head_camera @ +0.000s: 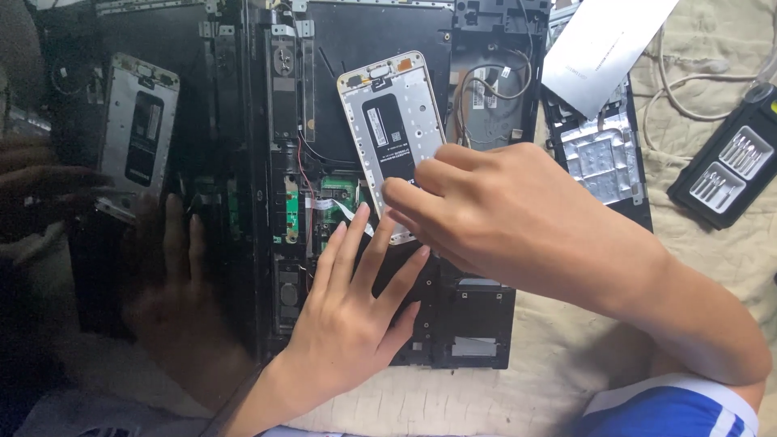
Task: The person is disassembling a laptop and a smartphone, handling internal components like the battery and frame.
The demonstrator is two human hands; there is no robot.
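Cloth-covered table [566, 356]: 2 hands, right [477, 210] and left [356, 299], on phone frame [392, 129].

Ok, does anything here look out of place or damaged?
Yes: a phone mid-frame with its back cover off lies askew across the opened laptop base, held by the right hand. The left hand rests on the base. Loose cables curl in the open chassis.

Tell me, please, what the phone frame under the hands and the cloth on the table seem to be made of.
The phone frame looks like matte silver metal with a gold-coloured rim; it has stamped holes and a dull, even sheen, though painted plastic is possible. The cloth looks like a soft beige woven fabric, since it lies in wrinkles and folds.
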